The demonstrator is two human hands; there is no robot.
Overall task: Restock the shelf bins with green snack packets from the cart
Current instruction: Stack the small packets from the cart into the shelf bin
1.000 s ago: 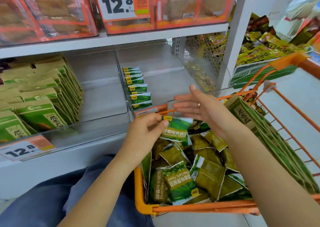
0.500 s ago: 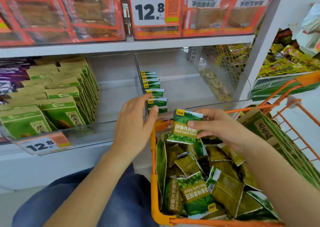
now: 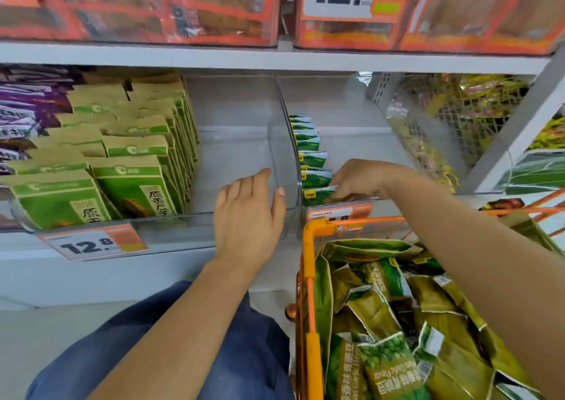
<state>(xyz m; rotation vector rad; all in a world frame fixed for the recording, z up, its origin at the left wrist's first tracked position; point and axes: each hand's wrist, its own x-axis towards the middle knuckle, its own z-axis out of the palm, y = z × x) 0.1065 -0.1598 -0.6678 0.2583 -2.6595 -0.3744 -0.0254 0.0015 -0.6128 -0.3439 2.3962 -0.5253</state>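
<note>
Shop shelving filled the view: a grey metal shelf (image 3: pixel 214 59) ran across the top with orange-framed boxes above it, and below it stood clear plastic shelf bins (image 3: pixel 284 155) split by a transparent divider. Left of that divider, tall green-and-kraft paper pouches (image 3: pixel 131 185) stood in rows, with bare bin floor between them and the divider. Below and to the right of the divider, an orange wire cart (image 3: pixel 310 277) was heaped with loose green snack packets (image 3: pixel 391 366), printed with peas.

Just right of the divider, a short row of the same small green packets (image 3: pixel 312 158) stood on edge, running front to back in the bin. At the front of that row the right hand (image 3: pixel 363 181) was reaching down with curled fingers, pinching the front green packet (image 3: pixel 318 193) by its edge, apparently seating it behind the orange price label (image 3: pixel 339 211). The left hand (image 3: pixel 247 213) hovered at the near end of the divider, fingers loosely spread, holding nothing; whether it touched the plastic was unclear.

The step in hand looked like placing one packet at the front of the row. Next, the right hand would need to let go without tipping the row, then return to the cart for another packet, since most of that bin lay unfilled.
</note>
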